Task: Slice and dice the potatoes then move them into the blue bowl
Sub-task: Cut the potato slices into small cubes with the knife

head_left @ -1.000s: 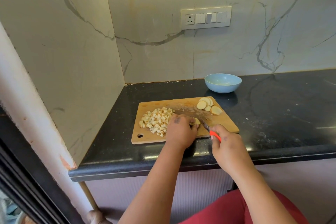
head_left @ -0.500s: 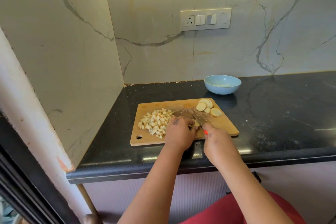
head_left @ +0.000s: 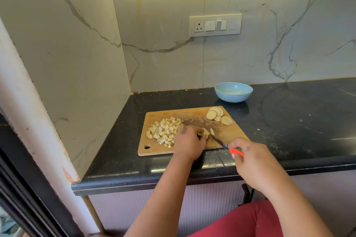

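Head view. A wooden board (head_left: 227, 136) lies on a black counter (head_left: 289, 121), its long side roughly parallel to the counter's front edge, with a hanging hole at its 7 o'clock corner.

Dice (head_left: 163, 131): a loose heap of small pale cubes covers the board's 9 o'clock half, none off the board as far as can be seen.

Slices (head_left: 218, 115): a short overlapping row of round slices lies at the board's 1 o'clock corner, well apart from the dice.

Left hand (head_left: 189, 140): palm down at the board's centre-front, at 3 o'clock of the dice. Its fingers are curled over a potato piece (head_left: 205, 131), pinning it to the board. Only part of that piece shows past the fingertips. A thin cut strip (head_left: 212, 131) stands just beside it at its 3 o'clock side.

Right hand (head_left: 252, 158): over the counter's front edge, at 4 o'clock of the board. Its fingers are wrapped round the orange handle of a knife (head_left: 220, 141). The blade runs toward 10 o'clock across the board's near edge, its tip at the potato piece, just beside the left fingertips. Whether the edge is touching the board cannot be told.

Bowl (head_left: 233, 92): blue, upright on the counter at 12 o'clock of the slices, clear of the board, near the back wall. No potato shows inside it.

A switch plate (head_left: 215, 25) is mounted on the marbled wall above the bowl. Red cloth (head_left: 250, 221) shows at the lower frame edge beneath the right forearm.
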A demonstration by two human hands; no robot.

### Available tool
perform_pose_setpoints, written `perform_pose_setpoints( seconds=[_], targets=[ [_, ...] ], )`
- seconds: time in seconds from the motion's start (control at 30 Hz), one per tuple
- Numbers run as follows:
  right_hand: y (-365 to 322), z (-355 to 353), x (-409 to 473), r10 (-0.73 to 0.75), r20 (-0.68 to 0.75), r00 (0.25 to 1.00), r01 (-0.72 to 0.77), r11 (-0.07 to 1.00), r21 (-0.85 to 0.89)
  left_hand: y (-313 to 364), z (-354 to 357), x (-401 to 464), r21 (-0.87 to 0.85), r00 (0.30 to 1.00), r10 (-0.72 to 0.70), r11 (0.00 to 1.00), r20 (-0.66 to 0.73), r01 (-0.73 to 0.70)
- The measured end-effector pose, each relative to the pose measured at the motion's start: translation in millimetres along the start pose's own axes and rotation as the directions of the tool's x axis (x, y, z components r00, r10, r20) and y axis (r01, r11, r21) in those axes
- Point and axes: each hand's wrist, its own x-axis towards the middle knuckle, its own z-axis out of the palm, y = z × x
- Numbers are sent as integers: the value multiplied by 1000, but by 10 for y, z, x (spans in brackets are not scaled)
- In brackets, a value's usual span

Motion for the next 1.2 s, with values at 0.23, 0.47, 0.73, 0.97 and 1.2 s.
perform_pose_setpoints(
  seconds=[0.23, 0.47, 0.73, 0.97, 1.2],
  targets=[
    [-72, 206, 92, -12, -173, 985, 33, 992, 120, -47, 33, -84, 19, 1000, 11, 1000, -25, -10],
    [-24, 292, 88, -50, -144, 988, 68, 990, 120, -35, 10, -101, 50, 997, 48, 998, -55, -45],
    [-57, 342, 126, -45, -165, 985, 68, 988, 136, -53, 41, -75, 43, 998, 47, 998, -44, -45],
    [-36, 403, 142, -48, -162, 986, 69, 989, 127, -53, 25, -87, 47, 998, 41, 998, -39, -39],
    [-114, 465, 275, -27, -109, 994, 36, 996, 85, -55, 40, -86, 52, 996, 65, 997, -65, -62]
  ],
)
